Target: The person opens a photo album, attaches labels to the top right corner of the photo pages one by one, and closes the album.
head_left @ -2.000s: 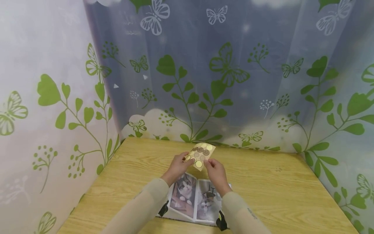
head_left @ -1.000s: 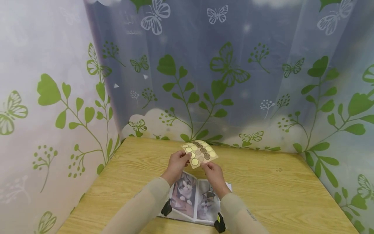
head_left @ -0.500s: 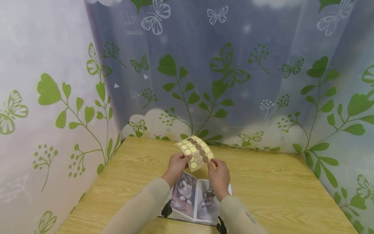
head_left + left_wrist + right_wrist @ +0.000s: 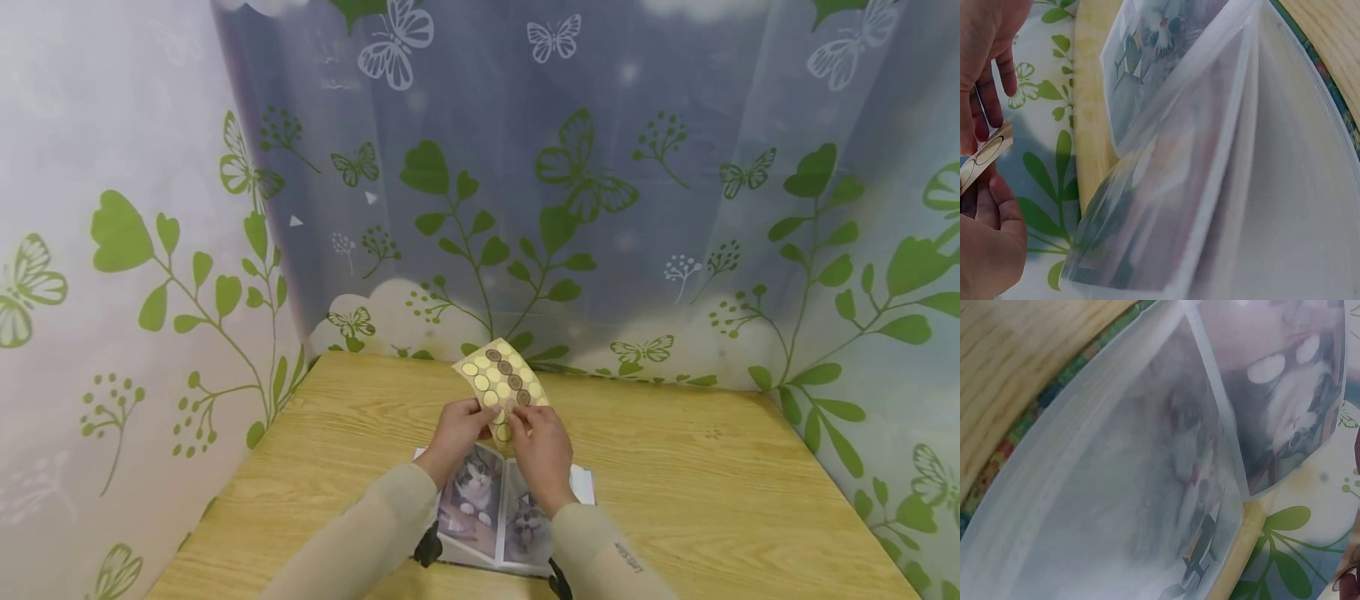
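Observation:
In the head view a sheet of round stickers [image 4: 501,367], yellow with a diagonal row of brown ones, is held up above the table. The left hand [image 4: 454,432] pinches its lower left edge between thumb and fingers. Close beside it, the right hand [image 4: 543,446] has thumb and fingertips together on the lower part of the sheet, over a sticker there. Below both hands lies an open photo album [image 4: 471,500] with cat pictures, its right page partly covered by the right arm. The left wrist view shows a bit of the sheet [image 4: 985,156] between the hands.
The album stands on a wooden table [image 4: 675,467]. A curtain [image 4: 660,250] printed with leaves and butterflies hangs behind and at both sides. Clear sleeves of the album [image 4: 1104,487] fill much of the right wrist view. Dark straps [image 4: 428,546] sit under the forearms.
The sheet has been turned and raised to stand more upright. The right hand has shifted from its right edge inward to the lower part, nearer the left hand, which keeps its hold.

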Tool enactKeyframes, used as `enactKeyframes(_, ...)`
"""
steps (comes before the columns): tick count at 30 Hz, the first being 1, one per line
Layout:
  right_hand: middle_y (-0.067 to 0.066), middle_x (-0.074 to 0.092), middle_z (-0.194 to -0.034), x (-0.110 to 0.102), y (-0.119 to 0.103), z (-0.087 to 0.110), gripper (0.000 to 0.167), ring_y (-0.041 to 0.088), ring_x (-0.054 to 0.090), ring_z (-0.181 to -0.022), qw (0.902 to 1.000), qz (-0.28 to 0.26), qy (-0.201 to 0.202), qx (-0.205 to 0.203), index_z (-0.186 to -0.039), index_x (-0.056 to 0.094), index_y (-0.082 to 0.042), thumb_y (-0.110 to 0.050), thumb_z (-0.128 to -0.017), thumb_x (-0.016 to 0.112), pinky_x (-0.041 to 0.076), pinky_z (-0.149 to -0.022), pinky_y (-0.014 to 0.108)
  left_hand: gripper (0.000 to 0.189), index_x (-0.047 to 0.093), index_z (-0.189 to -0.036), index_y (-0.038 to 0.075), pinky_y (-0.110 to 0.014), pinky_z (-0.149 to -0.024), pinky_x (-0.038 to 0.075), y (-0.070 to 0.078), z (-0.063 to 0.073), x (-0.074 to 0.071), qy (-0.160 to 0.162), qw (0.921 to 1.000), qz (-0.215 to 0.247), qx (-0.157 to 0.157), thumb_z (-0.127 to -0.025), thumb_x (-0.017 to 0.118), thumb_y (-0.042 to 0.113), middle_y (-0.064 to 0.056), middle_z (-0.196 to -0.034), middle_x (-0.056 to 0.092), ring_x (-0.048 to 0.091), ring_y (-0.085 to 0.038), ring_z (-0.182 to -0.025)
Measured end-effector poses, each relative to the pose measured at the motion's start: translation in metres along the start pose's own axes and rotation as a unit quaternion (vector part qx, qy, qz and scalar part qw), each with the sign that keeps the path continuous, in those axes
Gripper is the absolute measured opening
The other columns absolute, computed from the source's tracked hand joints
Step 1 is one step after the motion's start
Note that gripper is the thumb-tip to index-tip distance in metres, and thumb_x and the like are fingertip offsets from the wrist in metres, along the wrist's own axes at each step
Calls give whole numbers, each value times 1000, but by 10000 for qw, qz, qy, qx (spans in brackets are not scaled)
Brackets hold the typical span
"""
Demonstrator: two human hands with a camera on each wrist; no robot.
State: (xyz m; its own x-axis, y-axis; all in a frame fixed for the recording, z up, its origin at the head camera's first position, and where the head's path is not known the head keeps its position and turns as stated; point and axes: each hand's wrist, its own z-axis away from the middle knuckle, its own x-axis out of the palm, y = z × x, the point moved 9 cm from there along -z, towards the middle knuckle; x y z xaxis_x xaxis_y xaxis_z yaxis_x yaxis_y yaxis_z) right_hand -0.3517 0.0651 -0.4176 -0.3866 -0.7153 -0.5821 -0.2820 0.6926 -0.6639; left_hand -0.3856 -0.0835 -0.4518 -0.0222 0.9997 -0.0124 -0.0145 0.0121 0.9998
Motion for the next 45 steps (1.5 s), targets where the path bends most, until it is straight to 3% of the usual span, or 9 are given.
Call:
enactKeyframes(5,8,67,-106,1,3,-1,25,26,64,-94,9999,-46,-34,123,-110,75,-6,-25,-96,67,52,-78,46,24,70,-103,-7,-32,-74,57,-1,2,4,-116,9999,108,-40,-98,63,14,-3,-83,70,63,-10,-71)
enactKeyframes(13,7,67,-110,4,11,-1,29,28,64,-101,9974,-372,-211,581,-114,74,-8,-30,-97,66,52,-83,48,23,70,-101,-7,-33,-72,55,-4,3,10,-313,9993,113,-159,-99,61,14,1,-72,62,57,-10,-68)
enactKeyframes(18,6,68,-107,9,18,0,32,25,64,-101,9902,-826,-398,1057,-115,73,-9,-34,-97,65,54,-81,44,22,69,-93,-5,-36,-71,55,-3,4,11,-354,9993,10,-117,-99,62,15,1,-68,53,52,-12,-65)
enactKeyframes(25,4,72,-99,13,27,1,32,18,65,-86,9745,-1508,-578,1558,-111,74,-9,-36,-96,66,55,-71,35,21,69,-95,-6,-33,-70,54,-2,6,14,-605,9981,-22,-84,-100,58,12,2,-70,53,51,-12,-67)
enactKeyframes(30,3,72,-94,13,28,2,32,17,64,-80,9711,-1588,-641,1660,-108,75,-8,-36,-97,65,53,-67,33,22,65,-94,-12,-39,-72,55,-1,6,16,-745,9972,-86,55,-101,55,7,1,-68,51,50,-14,-66)
enactKeyframes(37,4,71,-89,13,26,2,30,15,61,-71,9741,-1469,-617,1606,-107,75,-5,-31,-98,64,50,-60,29,23,68,-99,-11,-28,-65,50,-2,6,16,-750,9971,-102,64,-100,57,8,2,-68,58,52,-10,-65)
enactKeyframes(45,4,71,-84,11,26,1,27,15,56,-67,9782,-1241,-520,1583,-104,76,-3,-27,-98,64,46,-56,27,23,68,-103,-11,-26,-67,52,-1,8,16,-790,9968,-82,44,-100,57,8,0,-78,68,59,-9,-69)
